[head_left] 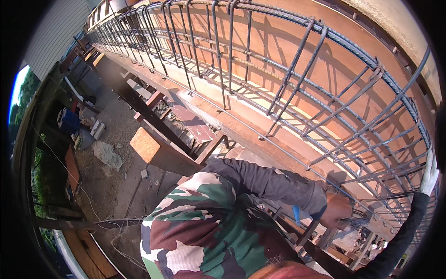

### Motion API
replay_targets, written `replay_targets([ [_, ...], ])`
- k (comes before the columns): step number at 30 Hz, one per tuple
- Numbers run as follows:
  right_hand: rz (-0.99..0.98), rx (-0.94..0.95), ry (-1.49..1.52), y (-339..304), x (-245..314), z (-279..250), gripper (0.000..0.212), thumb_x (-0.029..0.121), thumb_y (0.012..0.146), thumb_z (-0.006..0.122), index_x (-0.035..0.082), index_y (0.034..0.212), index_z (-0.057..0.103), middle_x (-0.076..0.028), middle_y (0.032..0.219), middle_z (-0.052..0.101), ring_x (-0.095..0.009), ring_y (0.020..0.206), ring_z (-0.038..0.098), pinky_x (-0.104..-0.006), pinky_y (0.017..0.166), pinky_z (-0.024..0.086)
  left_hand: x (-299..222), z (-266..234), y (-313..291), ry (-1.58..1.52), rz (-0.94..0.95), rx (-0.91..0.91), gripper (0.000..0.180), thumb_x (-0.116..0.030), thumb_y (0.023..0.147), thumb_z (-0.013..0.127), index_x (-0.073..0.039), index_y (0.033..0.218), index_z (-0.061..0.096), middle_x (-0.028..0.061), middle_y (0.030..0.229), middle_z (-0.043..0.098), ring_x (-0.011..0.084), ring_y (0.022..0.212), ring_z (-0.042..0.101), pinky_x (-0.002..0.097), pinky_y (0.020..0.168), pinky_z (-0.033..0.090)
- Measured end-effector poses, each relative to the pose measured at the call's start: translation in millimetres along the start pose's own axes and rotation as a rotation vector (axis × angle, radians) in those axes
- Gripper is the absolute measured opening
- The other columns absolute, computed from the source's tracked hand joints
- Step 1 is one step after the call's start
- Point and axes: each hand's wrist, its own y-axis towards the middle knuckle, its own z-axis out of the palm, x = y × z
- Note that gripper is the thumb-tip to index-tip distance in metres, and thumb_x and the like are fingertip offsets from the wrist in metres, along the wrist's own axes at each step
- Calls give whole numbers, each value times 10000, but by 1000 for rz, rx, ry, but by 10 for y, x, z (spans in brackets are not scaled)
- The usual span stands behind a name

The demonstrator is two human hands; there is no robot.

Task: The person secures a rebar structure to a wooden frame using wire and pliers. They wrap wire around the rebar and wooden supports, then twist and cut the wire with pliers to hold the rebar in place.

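Observation:
A long cage of steel rebar (pixel 283 83), with ridged bars and square stirrups, curves across the top and down the right side. My left arm, in a dark sleeve under a camouflage shirt, reaches right below the cage. The fingers of my left hand (pixel 338 210) are closed around a bundle of thin tie wire (pixel 360 215), whose strands stick out to the right. At the far right edge, my right hand (pixel 430 174) in a pale glove lies against the cage's outer bar, its fingers seeming to grip it. The shadowed rim partly hides its fingertips.
An orange-brown formwork panel (pixel 269 37) stands behind the cage, above a wooden ledge (pixel 223 116). Timber beams (pixel 162 156) jut out below me. Down on the left ground lie a pale sack (pixel 108 156), blue containers (pixel 68 120) and loose wire (pixel 116 225).

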Motion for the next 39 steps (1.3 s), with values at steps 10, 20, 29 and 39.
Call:
replay_targets([
  [10,-71,-144,-316,227,2150,-74,212,277,947,585,79,947,661,-138,875,641,-337,810,609,-445,733,482,-221,-530,-244,-652,-104,87,385,-362,1033,491,9,971,571,94,660,582,248,593,570,376,597,457],
  [20,219,-261,-254,-3,2352,-437,335,337,927,580,30,835,678,-181,818,656,-367,819,617,-471,757,475,317,-311,-705,-714,-299,-66,259,-281,1078,399,-38,1014,462,55,776,548,92,650,423,270,605,376],
  [29,325,-808,-451,-177,2314,13,386,349,949,580,13,1115,672,-195,1100,675,-359,1062,625,-420,944,483,691,-667,-783,-1090,-272,-134,138,-158,1012,557,-27,1054,545,70,819,588,141,739,557,309,710,478],
  [39,807,-422,728,-1939,4381,853,95,75,912,671,-13,949,675,-9,779,626,-56,695,551,-220,611,430,952,-661,-1004,-975,-281,-314,111,-66,981,595,16,1056,594,60,866,658,123,765,614,277,744,506],
])
